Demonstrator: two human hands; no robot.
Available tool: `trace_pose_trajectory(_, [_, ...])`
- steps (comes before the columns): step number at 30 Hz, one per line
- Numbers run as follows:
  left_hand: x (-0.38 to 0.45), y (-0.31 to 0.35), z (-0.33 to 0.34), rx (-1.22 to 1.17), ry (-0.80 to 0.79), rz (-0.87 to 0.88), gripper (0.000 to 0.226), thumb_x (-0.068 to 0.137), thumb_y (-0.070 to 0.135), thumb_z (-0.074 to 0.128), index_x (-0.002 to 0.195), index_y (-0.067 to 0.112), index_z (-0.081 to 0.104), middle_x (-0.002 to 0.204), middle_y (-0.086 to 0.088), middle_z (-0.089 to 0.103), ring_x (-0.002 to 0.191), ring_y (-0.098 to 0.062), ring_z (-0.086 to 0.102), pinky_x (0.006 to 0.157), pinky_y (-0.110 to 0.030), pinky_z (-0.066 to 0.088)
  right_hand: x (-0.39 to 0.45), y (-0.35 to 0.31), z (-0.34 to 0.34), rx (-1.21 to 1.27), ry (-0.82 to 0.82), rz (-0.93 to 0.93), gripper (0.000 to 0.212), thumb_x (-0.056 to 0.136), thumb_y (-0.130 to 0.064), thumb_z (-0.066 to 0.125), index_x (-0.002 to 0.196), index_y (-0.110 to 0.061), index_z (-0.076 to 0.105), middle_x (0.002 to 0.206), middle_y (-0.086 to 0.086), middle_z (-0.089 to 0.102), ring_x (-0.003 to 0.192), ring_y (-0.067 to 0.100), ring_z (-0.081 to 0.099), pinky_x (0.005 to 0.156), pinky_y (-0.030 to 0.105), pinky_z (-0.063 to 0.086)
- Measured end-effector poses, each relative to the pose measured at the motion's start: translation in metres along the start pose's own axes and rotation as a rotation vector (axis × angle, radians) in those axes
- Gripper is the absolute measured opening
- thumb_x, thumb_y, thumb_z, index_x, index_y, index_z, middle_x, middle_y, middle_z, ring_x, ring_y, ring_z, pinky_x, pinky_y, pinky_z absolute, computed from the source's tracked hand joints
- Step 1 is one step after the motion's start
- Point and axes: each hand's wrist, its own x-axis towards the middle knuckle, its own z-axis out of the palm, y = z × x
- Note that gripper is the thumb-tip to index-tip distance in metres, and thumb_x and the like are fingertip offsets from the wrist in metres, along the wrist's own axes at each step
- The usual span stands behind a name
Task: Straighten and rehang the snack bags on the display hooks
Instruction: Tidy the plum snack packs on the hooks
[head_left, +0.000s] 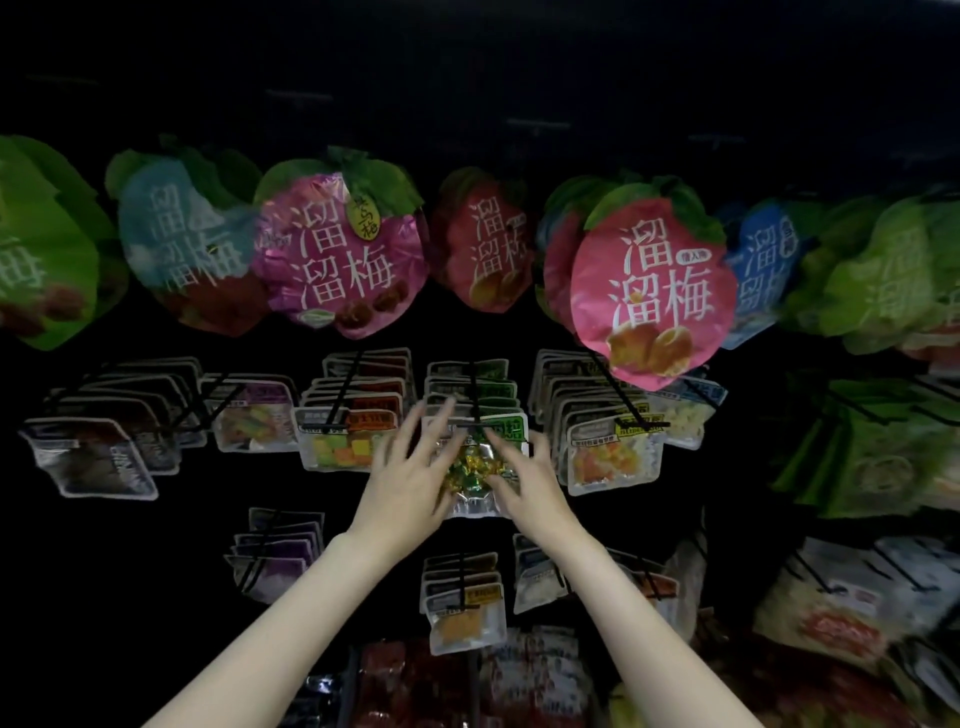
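Observation:
A clear snack bag with a green label and wrapped candies (475, 467) hangs at the front of a black display hook (474, 400) in the middle row. My left hand (408, 473) lies against the bag's left side with fingers spread and reaching up toward its top edge. My right hand (524, 480) touches the bag's right side, fingers straight over the clear front. More green-label bags (470, 387) hang behind it on the same hook.
Round plum snack bags hang above: a pink one (652, 291) at right, a magenta one (337, 254) at left. Neighbouring hooks hold an orange-label bag (345, 441) and a yellow-label bag (615, 452). Lower down hangs an orange snack bag (465, 616). Green bags (878, 452) fill the right side.

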Motion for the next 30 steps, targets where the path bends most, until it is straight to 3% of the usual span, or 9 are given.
trace_pose_trajectory(2, [0.001, 0.000, 0.007, 0.066, -0.076, 0.056, 0.080, 0.066, 0.031, 0.077, 0.138, 0.015, 0.045, 0.146, -0.006, 0.040, 0.137, -0.030, 0.027, 0.101, -0.052, 0.035, 0.001, 0.004, 0.000, -0.007, -0.010, 0.006, 0.056, 0.096, -0.013, 0.049, 0.145, -0.031, 0.029, 0.147, 0.002, 0.012, 0.138, 0.018, 0.024, 0.095, 0.007, 0.015])
trace_pose_trajectory(6, [0.006, -0.001, 0.011, -0.058, -0.154, -0.004, 0.074, 0.093, 0.026, 0.047, 0.147, 0.024, -0.003, 0.156, 0.003, 0.001, 0.145, -0.021, 0.000, 0.112, -0.038, -0.006, 0.005, 0.004, -0.001, -0.107, -0.084, 0.030, 0.064, 0.096, -0.006, 0.046, 0.148, -0.032, 0.020, 0.151, 0.000, 0.003, 0.140, 0.022, 0.021, 0.106, 0.018, 0.021])
trace_pose_trajectory(12, [0.005, -0.002, -0.027, -0.397, 0.297, -0.104, 0.039, 0.084, 0.000, 0.057, 0.122, 0.008, 0.057, 0.121, -0.008, 0.056, 0.102, -0.027, 0.057, 0.086, -0.036, 0.042, -0.016, -0.016, -0.033, -0.209, 0.235, -0.184, 0.036, 0.093, -0.006, 0.049, 0.127, -0.015, 0.055, 0.144, 0.002, 0.026, 0.126, 0.011, 0.035, 0.109, 0.019, 0.024])
trace_pose_trajectory(16, [0.026, 0.027, -0.069, -0.656, 0.441, -0.060, 0.037, 0.090, 0.001, 0.047, 0.125, 0.009, 0.051, 0.115, 0.001, 0.050, 0.084, -0.014, 0.054, 0.074, -0.021, 0.042, -0.037, -0.034, -0.086, -0.172, 0.656, -0.443, 0.025, 0.084, 0.006, 0.054, 0.102, -0.005, 0.067, 0.110, 0.006, 0.053, 0.103, 0.004, 0.047, 0.092, 0.009, 0.038])
trace_pose_trajectory(20, [0.067, 0.070, -0.101, -0.907, 0.435, -0.075, 0.052, 0.093, 0.009, 0.050, 0.141, 0.020, 0.033, 0.125, 0.010, 0.042, 0.108, 0.005, 0.044, 0.085, -0.006, 0.039, -0.022, -0.046, -0.137, -0.217, 0.938, -0.361, 0.032, 0.084, -0.011, 0.064, 0.115, -0.004, 0.061, 0.125, 0.019, 0.046, 0.119, 0.031, 0.041, 0.101, 0.038, 0.038])
trace_pose_trajectory(23, [0.095, 0.095, -0.119, -1.108, 0.370, -0.110, 0.066, 0.092, 0.012, 0.054, 0.146, 0.024, 0.019, 0.121, 0.015, 0.045, 0.095, 0.019, 0.046, 0.075, 0.002, 0.038, -0.005, -0.044, -0.170, -0.094, 0.763, -0.097, 0.079, 0.075, -0.032, 0.076, 0.141, -0.018, 0.034, 0.144, 0.014, 0.027, 0.133, 0.030, 0.025, 0.110, 0.042, 0.025])
trace_pose_trajectory(26, [0.115, 0.107, -0.125, -1.162, 0.333, -0.091, 0.076, 0.089, 0.014, 0.059, 0.148, 0.025, 0.012, 0.136, 0.005, 0.043, 0.117, 0.000, 0.047, 0.097, -0.018, 0.044, 0.000, -0.044, -0.187, 0.139, 0.589, -0.101, 0.094, 0.070, -0.028, 0.081, 0.145, -0.019, 0.025, 0.136, 0.004, 0.037, 0.127, 0.021, 0.039, 0.110, 0.047, 0.033])
trace_pose_trajectory(28, [0.114, 0.112, -0.126, -1.146, 0.363, -0.048, 0.081, 0.087, 0.015, 0.062, 0.148, 0.026, 0.010, 0.142, 0.002, 0.040, 0.125, -0.007, 0.044, 0.106, -0.030, 0.039, -0.006, -0.040, -0.190, 0.080, 0.599, -0.146, 0.092, 0.071, -0.024, 0.080, 0.144, -0.021, 0.026, 0.133, 0.003, 0.037, 0.121, 0.015, 0.040, 0.110, 0.035, 0.031])
trace_pose_trajectory(30, [0.104, 0.117, -0.128, -1.111, 0.408, 0.021, 0.081, 0.088, 0.018, 0.062, 0.148, 0.029, 0.008, 0.145, 0.007, 0.035, 0.128, -0.002, 0.040, 0.104, -0.019, 0.037, -0.018, -0.039, -0.187, 0.053, 0.657, -0.195, 0.092, 0.073, -0.022, 0.079, 0.146, -0.025, 0.022, 0.128, -0.001, 0.030, 0.116, 0.006, 0.035, 0.101, 0.010, 0.025])
